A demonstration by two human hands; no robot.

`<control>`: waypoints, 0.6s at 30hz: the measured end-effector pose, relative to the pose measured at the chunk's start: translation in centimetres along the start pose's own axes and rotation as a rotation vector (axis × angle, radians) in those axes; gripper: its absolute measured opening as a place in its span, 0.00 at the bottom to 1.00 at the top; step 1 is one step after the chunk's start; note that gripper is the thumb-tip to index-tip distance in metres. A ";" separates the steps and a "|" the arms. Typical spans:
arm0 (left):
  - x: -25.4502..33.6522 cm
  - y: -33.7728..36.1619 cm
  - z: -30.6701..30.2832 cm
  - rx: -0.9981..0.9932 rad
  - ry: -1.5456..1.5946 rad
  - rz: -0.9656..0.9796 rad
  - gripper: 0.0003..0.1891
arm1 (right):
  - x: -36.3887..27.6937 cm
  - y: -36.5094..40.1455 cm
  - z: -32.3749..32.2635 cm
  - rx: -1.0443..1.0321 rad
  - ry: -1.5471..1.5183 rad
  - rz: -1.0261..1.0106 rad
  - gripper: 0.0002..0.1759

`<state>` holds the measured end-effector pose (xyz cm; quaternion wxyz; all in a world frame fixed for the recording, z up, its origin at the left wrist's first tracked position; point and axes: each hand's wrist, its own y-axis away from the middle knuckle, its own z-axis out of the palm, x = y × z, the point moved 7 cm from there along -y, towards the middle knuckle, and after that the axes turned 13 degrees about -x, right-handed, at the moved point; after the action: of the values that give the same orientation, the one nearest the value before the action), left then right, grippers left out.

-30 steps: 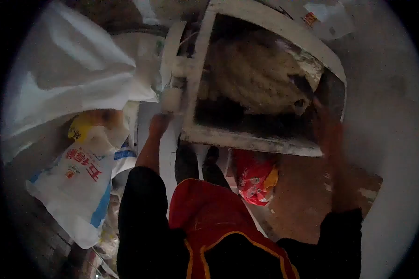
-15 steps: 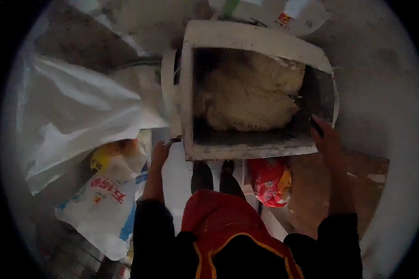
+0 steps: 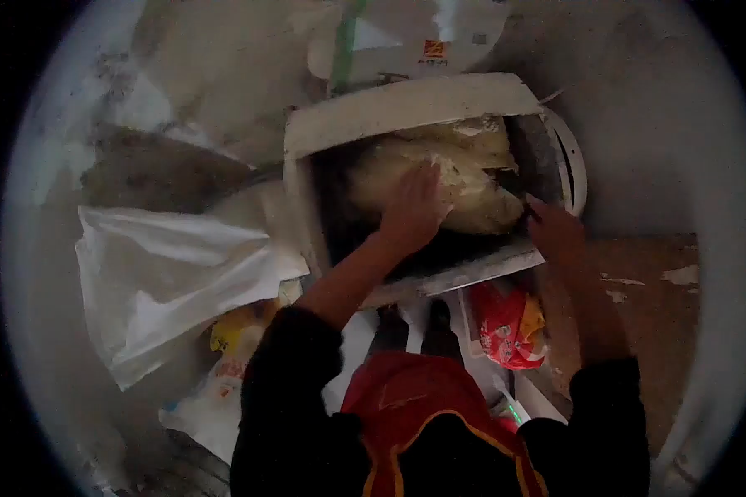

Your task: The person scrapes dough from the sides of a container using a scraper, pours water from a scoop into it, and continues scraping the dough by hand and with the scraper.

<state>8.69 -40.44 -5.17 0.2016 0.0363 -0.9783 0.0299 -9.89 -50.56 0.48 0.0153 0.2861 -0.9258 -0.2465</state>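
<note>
A big lump of pale dough (image 3: 373,178) lies inside the cream-coloured dough mixer tub (image 3: 414,101), with a dark split on its right side. My left hand (image 3: 414,211) rests flat on top of the dough, fingers stretched out. At the tub's right end, my right hand (image 3: 557,232) is closed around what looks like a black-handled knife (image 3: 530,209). It points toward the split in the dough. Its blade is hard to make out in the dim light.
To the left hangs a white plastic sheet (image 3: 174,286), above a printed sack (image 3: 211,406). A red package (image 3: 510,327) sits below the tub, beside a brown board (image 3: 630,331). Behind the tub lies a white printed bag (image 3: 427,37).
My left hand has left the tub's lower left corner and come onto the dough. My right hand has moved inward over the rim with the knife. The view has shifted.
</note>
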 end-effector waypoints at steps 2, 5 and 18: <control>-1.3 -3.8 4.2 0.030 -0.009 0.029 0.33 | 3.2 3.2 0.0 0.184 -0.155 -0.131 0.23; -3.0 -7.2 4.1 -0.080 0.058 -0.033 0.37 | 6.0 5.1 0.9 0.094 -0.243 -0.044 0.23; -5.6 0.8 5.0 -0.551 0.113 -0.096 0.24 | -3.0 -7.4 6.2 0.139 0.121 -0.251 0.26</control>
<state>11.81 -39.67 -12.00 0.2590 0.0249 -0.9340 -0.2448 -4.59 -51.48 -8.06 0.0204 0.4144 -0.8950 -0.1639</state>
